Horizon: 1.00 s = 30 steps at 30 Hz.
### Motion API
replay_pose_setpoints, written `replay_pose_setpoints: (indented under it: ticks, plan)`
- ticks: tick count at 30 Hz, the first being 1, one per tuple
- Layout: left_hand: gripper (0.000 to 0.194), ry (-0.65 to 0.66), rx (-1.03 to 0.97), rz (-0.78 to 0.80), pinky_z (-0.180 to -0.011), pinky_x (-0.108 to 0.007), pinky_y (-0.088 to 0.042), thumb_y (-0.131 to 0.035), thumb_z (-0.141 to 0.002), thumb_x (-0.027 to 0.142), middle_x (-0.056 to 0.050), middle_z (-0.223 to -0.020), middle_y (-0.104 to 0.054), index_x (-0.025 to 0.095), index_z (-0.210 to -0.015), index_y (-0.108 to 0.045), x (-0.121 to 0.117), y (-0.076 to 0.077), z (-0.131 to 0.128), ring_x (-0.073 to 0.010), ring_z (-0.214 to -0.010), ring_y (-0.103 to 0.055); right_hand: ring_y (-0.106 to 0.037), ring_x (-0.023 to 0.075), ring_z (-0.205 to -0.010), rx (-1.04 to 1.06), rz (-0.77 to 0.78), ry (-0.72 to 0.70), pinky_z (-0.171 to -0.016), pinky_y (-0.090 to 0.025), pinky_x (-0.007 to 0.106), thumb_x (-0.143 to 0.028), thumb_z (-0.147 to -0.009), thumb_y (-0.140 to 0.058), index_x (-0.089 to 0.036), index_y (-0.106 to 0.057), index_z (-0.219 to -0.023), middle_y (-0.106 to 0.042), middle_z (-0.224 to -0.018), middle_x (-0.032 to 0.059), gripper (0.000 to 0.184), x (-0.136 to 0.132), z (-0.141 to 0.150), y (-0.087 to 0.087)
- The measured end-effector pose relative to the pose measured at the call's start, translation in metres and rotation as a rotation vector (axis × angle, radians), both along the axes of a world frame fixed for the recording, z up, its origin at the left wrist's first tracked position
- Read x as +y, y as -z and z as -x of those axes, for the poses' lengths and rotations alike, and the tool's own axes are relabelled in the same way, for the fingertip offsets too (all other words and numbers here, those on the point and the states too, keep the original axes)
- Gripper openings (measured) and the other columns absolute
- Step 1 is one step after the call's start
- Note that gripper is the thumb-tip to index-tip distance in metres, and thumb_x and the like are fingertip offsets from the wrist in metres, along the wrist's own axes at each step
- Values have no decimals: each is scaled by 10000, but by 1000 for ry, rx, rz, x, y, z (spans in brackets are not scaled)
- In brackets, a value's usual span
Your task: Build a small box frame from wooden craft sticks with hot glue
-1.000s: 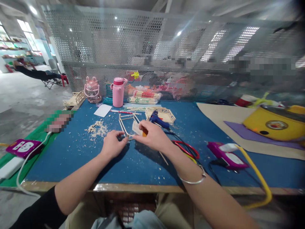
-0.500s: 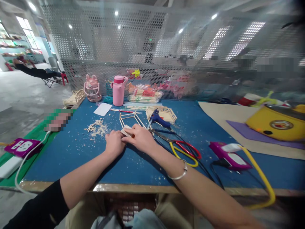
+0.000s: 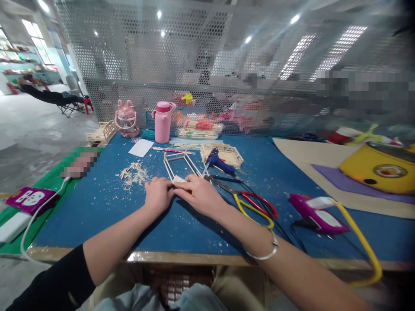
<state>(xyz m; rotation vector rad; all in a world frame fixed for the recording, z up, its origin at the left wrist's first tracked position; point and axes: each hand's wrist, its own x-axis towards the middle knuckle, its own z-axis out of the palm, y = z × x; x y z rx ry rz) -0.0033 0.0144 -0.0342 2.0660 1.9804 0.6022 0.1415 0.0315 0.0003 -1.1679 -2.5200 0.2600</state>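
My left hand (image 3: 158, 195) and my right hand (image 3: 202, 196) meet above the blue table top, fingers closed and fingertips nearly touching. A small pale block (image 3: 179, 179) shows between the thumb and fingers of my right hand. Just beyond lies an open frame of thin wooden sticks (image 3: 175, 158). Its near end runs in under my fingers, where my left hand seems to pinch it; the exact grip is hidden. Close by on the right are a blue glue gun (image 3: 220, 163) and scissors (image 3: 246, 203) with red and yellow handles.
Wood scraps and dust (image 3: 134, 173) lie to the left. Behind are a wooden tray (image 3: 238, 154), a pink flask (image 3: 162, 125), a clear pink bottle (image 3: 126, 121) and a white card (image 3: 141, 147). Purple power sockets (image 3: 319, 214) and a yellow pot (image 3: 379, 168) stand to the right.
My right hand has shifted slightly right and turned, so less of the pale block shows. My left hand stays close against it. The whole view has moved a little.
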Motion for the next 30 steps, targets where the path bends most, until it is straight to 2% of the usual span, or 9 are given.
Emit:
replay_pose_setpoints:
  ticks: [5, 10, 16, 21, 25, 30]
  plan:
    - [228, -9, 10, -3, -795, -407, -344, -498, -846, 312, -63, -884, -675, 237, -830, -713, -1, -1, -1, -258, -937, -526, -492, 118, -700, 42, 2, 33, -648, -331, 231, -312, -924, -429, -235, -731, -877, -514, -729, 16, 314, 0, 3, -2]
    - [218, 5, 8, -24, -792, -409, -338, -499, -849, 330, -37, -912, -679, 275, -856, -710, 0, -1, 0, -253, -940, -526, -508, 129, -721, -3, -18, 30, -654, -344, 235, -316, -911, -455, -240, -716, -953, -530, -743, 21, 275, -3, 1, -2]
    - [222, -7, 11, -26, -783, -414, -338, -502, -842, 308, -57, -911, -676, 229, -837, -710, 0, 0, -1, -264, -945, -523, -537, 139, -758, -28, -77, 63, -667, -369, 238, -368, -919, -426, -269, -672, -1082, -546, -821, 38, 312, -4, 3, 0]
    - [215, 15, 0, -22, -784, -398, -336, -508, -843, 335, -39, -921, -675, 280, -852, -715, 0, -1, 0, -244, -933, -519, -538, 145, -772, -78, -62, 98, -665, -366, 240, -323, -921, -422, -272, -678, -1066, -542, -826, 41, 298, -8, 1, -3]
    - [220, 6, -2, -10, -790, -401, -334, -506, -842, 314, -58, -886, -665, 258, -847, -719, 1, -2, 0, -252, -934, -516, -532, 140, -770, -42, -40, 87, -676, -364, 239, -312, -929, -407, -261, -688, -1037, -547, -820, 39, 306, -6, 5, -4]
    - [217, 13, -8, -11, -795, -396, -332, -520, -844, 380, -45, -878, -661, 304, -872, -722, 0, -3, -1, -246, -932, -515, -519, 140, -748, -15, -1, 80, -674, -358, 246, -298, -922, -428, -231, -709, -962, -535, -779, 34, 292, -5, 0, -4]
